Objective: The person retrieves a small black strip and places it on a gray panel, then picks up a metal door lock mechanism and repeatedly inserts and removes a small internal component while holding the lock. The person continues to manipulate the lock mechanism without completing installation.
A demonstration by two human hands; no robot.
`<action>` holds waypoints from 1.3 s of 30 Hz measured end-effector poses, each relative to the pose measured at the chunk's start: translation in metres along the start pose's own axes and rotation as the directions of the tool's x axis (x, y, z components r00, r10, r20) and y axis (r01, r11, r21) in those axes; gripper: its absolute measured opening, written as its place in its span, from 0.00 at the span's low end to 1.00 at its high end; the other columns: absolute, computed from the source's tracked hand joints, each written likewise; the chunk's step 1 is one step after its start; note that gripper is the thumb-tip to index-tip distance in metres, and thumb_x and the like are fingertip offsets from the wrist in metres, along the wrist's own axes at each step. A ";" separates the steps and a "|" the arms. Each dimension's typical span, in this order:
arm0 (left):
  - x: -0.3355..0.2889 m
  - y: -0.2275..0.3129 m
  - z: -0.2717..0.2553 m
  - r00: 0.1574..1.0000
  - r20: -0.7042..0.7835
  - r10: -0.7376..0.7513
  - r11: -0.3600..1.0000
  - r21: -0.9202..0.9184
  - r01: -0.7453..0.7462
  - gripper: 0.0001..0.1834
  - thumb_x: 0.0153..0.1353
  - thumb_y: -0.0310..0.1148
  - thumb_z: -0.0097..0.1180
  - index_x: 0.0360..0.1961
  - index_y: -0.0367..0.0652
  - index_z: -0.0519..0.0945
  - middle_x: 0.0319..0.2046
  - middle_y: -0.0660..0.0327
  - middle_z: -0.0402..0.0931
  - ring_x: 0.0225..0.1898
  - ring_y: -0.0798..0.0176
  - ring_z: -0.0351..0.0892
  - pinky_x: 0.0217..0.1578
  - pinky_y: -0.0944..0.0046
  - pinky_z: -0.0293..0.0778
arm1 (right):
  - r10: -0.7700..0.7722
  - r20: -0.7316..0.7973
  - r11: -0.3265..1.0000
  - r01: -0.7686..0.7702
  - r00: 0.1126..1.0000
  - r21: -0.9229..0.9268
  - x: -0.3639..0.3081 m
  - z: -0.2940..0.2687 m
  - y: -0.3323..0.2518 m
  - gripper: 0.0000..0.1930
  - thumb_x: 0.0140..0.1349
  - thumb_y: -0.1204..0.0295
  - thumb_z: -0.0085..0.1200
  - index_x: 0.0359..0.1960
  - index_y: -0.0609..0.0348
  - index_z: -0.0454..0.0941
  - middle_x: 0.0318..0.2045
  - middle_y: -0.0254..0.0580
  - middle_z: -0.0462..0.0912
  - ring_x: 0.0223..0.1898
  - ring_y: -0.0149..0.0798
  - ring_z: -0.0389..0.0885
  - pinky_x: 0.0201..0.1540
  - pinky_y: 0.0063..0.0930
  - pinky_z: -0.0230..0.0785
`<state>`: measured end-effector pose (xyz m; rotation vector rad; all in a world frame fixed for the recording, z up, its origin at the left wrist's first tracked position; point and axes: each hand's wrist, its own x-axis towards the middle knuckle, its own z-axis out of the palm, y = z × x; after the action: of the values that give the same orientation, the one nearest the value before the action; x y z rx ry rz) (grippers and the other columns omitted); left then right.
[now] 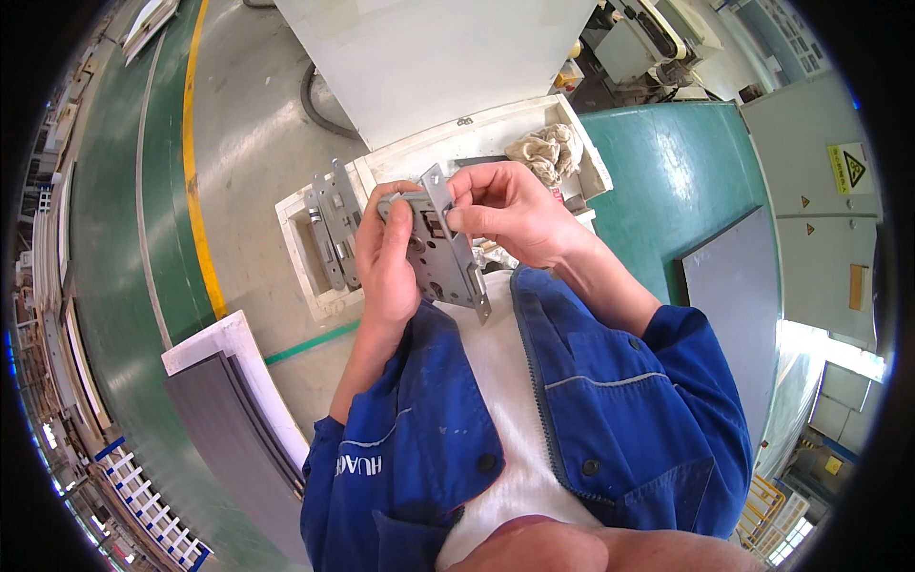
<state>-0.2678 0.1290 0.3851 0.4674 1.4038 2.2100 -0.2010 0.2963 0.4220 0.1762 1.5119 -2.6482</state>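
In the head view, the left hand [386, 253] clasps the grey body of a mortise lock case [440, 250] held up at picture centre, while the right hand [505, 212], at 2 o'clock from it, pinches the lock's faceplate edge with its fingers [456, 217]. Beyond the hands, at 10 o'clock, more lock cases [334, 224] lie in a white tray [300, 257], and a rag [545, 151] sits at 1 o'clock.

One lock body [440, 250] in two hands; two lock bodies [331, 227] in tray [303, 257]; one rag [547, 151].
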 end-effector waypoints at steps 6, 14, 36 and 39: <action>0.001 0.005 0.004 0.995 0.096 -0.031 0.998 -0.054 0.037 0.22 0.61 0.32 0.60 0.54 0.37 0.69 0.42 0.63 0.75 0.42 0.71 0.74 0.46 0.70 0.71 | 0.001 -0.061 0.999 -0.003 0.998 -0.039 0.000 0.002 -0.005 0.08 0.58 0.78 0.61 0.38 0.68 0.82 0.27 0.35 0.83 0.29 0.25 0.78 0.34 0.19 0.70; 0.003 0.000 -0.004 0.986 0.149 -0.080 0.925 -0.357 0.129 0.26 0.61 0.36 0.64 0.55 0.37 0.68 0.43 0.58 0.78 0.43 0.65 0.80 0.44 0.64 0.78 | -0.106 -0.185 0.968 0.059 0.977 -0.245 -0.002 0.028 -0.007 0.07 0.55 0.77 0.65 0.34 0.67 0.82 0.26 0.33 0.83 0.27 0.21 0.77 0.31 0.16 0.71; 0.004 0.002 -0.009 0.954 0.215 -0.207 0.801 -0.523 0.292 0.20 0.57 0.38 0.66 0.46 0.35 0.78 0.37 0.55 0.81 0.37 0.61 0.82 0.39 0.60 0.80 | -0.190 -0.119 0.960 0.159 0.975 -0.230 -0.006 0.030 0.002 0.06 0.60 0.78 0.63 0.37 0.69 0.83 0.29 0.41 0.86 0.28 0.26 0.83 0.31 0.20 0.77; 0.004 0.003 -0.009 0.952 0.231 -0.202 0.810 -0.507 0.295 0.20 0.58 0.39 0.66 0.45 0.35 0.78 0.35 0.55 0.81 0.35 0.61 0.82 0.37 0.62 0.80 | -0.177 -0.104 0.970 0.156 0.979 -0.184 -0.007 0.029 0.004 0.06 0.62 0.78 0.61 0.39 0.70 0.82 0.30 0.41 0.86 0.29 0.27 0.84 0.33 0.21 0.78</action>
<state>-0.2765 0.1233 0.3840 0.2382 0.6592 2.1588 -0.1952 0.2696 0.4341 0.2069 1.8667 -2.6529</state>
